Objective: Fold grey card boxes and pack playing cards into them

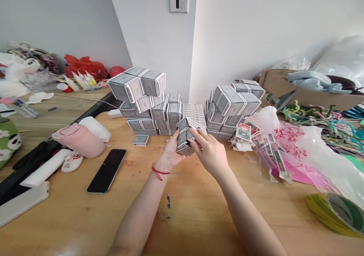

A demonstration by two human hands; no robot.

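Observation:
Between my hands, above the middle of the table, is a block folded from playing cards [183,129], with grey patterned card backs outward. My left hand [171,150] is wrapped round its left side and underside; a red string bracelet circles that wrist. The fingers of my right hand [212,150] press on its top and right side. Just behind stand a left stack of card blocks [153,116] and a right stack of card blocks [227,110]. A small pile of loose cards [140,140] lies in front of the left stack.
Left are a black phone [107,170], a pink bottle [82,140] and a white power bank [25,203]. Right are opened card boxes [243,133], crumpled plastic bags [307,146], a yellow-green tape roll [337,212] and a cardboard box [318,95]. A wall rises behind the stacks.

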